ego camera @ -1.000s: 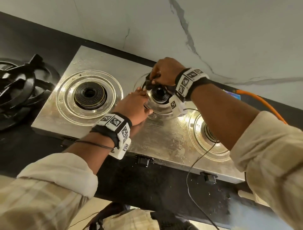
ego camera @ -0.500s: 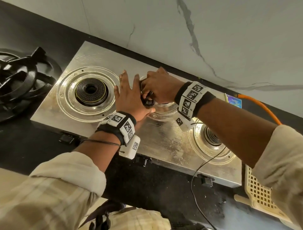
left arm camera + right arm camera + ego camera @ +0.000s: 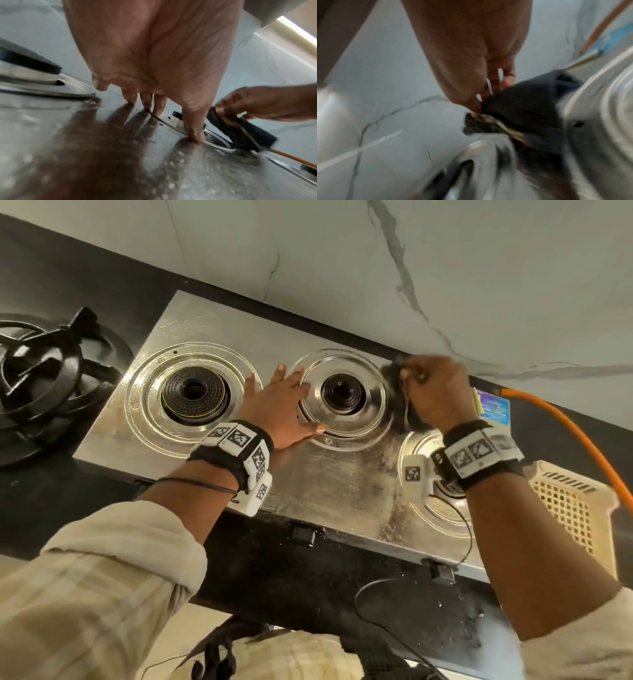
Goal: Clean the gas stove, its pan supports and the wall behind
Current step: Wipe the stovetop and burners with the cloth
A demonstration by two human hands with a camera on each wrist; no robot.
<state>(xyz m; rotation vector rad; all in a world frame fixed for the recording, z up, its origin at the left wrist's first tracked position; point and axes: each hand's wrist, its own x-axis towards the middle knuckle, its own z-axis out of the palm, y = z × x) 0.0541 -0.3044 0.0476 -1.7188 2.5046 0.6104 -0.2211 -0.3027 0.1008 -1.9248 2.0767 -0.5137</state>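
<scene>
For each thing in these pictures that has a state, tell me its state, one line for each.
left hand: fingers straight, pressing the middle burner ring
right hand: gripping a dark cloth against the ring's right edge
left burner: unlit, pan support off
middle burner: unlit, pan support off
pan supports: stacked on the counter, left of the stove

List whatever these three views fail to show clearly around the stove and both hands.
- Right burner: head view, mostly hidden behind the right wrist band.
- Dark cloth gripped by the right hand: smeared by motion in head and right wrist views; its weave and how dirty it is are unreadable.
- Pan supports: cut off by the head view's left edge.
- Blue label: print too small.
- Left hand: palm contact unseen.
</scene>
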